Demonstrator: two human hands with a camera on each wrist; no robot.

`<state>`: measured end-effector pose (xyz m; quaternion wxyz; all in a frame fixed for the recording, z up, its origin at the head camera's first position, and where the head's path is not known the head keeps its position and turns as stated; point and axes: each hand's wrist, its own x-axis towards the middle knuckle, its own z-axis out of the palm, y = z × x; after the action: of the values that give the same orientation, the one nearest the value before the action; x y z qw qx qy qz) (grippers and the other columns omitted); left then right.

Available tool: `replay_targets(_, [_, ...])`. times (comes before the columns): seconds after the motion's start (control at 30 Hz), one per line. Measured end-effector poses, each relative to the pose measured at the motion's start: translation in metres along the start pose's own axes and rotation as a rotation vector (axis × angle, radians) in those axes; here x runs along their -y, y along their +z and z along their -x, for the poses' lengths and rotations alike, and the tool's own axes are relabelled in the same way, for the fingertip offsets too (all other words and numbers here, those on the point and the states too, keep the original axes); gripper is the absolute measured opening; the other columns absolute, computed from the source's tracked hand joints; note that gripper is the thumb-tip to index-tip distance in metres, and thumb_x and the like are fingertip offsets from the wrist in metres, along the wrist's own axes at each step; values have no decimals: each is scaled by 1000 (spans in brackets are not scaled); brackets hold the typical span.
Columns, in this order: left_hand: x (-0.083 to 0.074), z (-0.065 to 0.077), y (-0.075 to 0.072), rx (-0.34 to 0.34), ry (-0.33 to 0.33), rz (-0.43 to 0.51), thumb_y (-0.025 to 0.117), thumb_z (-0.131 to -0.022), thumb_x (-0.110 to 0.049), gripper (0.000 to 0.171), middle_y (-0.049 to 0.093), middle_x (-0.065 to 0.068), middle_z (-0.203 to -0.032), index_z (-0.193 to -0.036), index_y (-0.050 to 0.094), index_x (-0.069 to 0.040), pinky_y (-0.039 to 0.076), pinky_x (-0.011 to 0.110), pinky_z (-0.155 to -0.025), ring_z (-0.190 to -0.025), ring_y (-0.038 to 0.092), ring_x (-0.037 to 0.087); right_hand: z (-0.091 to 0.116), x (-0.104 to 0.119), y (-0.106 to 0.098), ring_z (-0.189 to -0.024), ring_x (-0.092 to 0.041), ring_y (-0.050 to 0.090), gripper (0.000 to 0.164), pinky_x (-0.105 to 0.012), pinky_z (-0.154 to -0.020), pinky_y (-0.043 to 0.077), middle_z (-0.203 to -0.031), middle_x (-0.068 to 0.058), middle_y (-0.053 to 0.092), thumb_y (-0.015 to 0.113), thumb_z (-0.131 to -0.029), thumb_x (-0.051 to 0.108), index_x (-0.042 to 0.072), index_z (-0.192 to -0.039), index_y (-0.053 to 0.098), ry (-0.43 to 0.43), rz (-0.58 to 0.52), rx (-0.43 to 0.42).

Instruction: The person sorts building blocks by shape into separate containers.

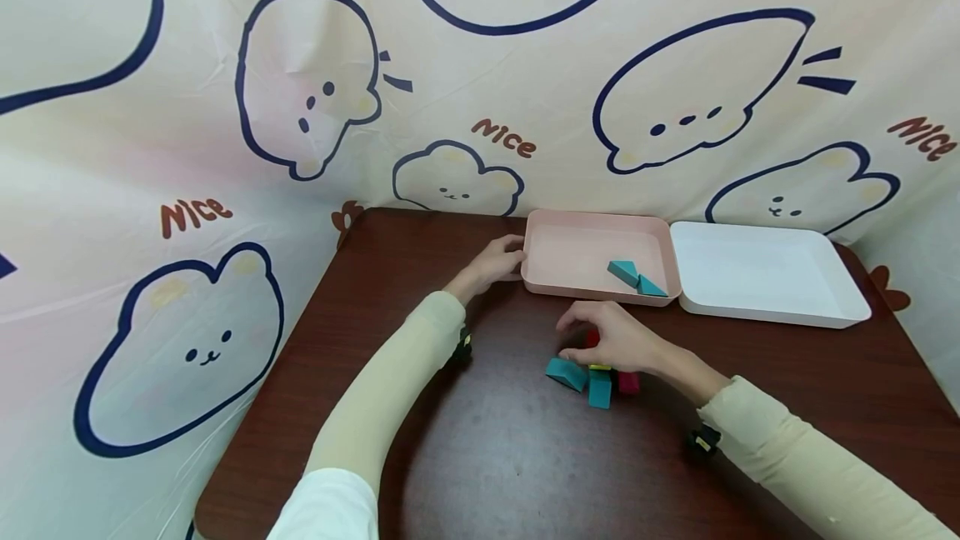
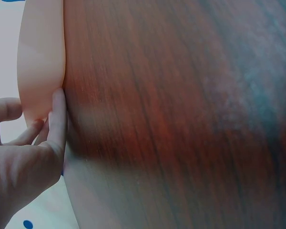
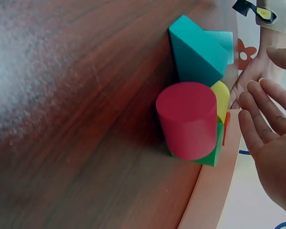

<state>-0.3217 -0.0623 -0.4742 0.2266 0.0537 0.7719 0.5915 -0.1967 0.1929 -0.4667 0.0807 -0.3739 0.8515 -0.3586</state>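
At the left end of the pink tray (image 1: 592,286), my left hand (image 1: 495,261) touches the outer wall with its fingers. The left wrist view shows those fingers (image 2: 59,112) mostly straight against that end. My right hand (image 1: 615,340) hovers over a group of toy blocks, thumb and fingers apart, holding nothing. In the group are teal blocks (image 1: 599,390), a crimson cylinder (image 3: 187,121), a yellow block (image 3: 221,98), a green block (image 3: 212,155) and a red block (image 1: 592,337), partly hidden by the hand. Two teal triangular blocks (image 1: 622,272) lie inside the pink tray.
A white tray (image 1: 772,269) stands against the right side of the pink one. Both are at the back of the dark brown wooden table (image 1: 480,457). Behind and beside it hangs a pale curtain (image 1: 540,65) with cartoon drawings.
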Motion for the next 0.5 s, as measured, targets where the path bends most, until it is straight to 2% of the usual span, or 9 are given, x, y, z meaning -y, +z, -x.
replay_targets(0.23, [0, -1, 1, -4, -11, -4, 45, -113, -14, 53, 45, 20, -158, -164, 34, -4, 57, 42, -105, -136, 59, 33, 5, 7, 5, -104, -15, 67, 39, -43, -94, 60, -113, 5, 73, 84, -94, 37, 11, -121, 74, -2, -6, 31])
replay_targets(0.5, [1, -3, 0, -8, -22, 1, 45, -113, -14, 52, 46, 19, -158, -163, 35, -5, 57, 40, -104, -137, 58, 32, 7, 12, 11, -101, -17, 71, 35, -38, -92, 62, -111, -1, 73, 86, -92, 28, 8, -118, 72, -11, -34, 56])
